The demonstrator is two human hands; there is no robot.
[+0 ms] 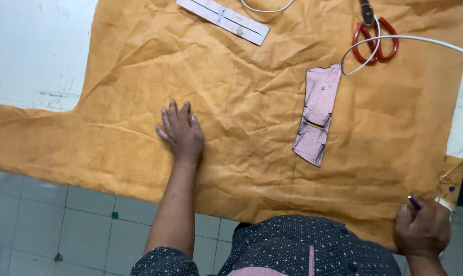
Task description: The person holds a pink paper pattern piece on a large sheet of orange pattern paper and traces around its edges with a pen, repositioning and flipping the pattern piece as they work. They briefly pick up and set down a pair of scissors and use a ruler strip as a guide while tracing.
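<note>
orange fabric (pixel 231 102), left hand (pixel 181 134) flat on it, right hand (pixel 422 229) gripping pen (pixel 414 203)

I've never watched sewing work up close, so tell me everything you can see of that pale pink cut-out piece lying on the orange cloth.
The pink cut-out piece is a flat, thin template, stiff like card or plastic by its look. It is long and narrow, bent slightly at the middle, with an uneven top edge and a slanted lower end. A slot is cut across it below the middle, and dark pen marks smudge its notches. It lies flat on the orange cloth, right of centre. A white cable loops by its top corner. Neither hand touches it.
</note>
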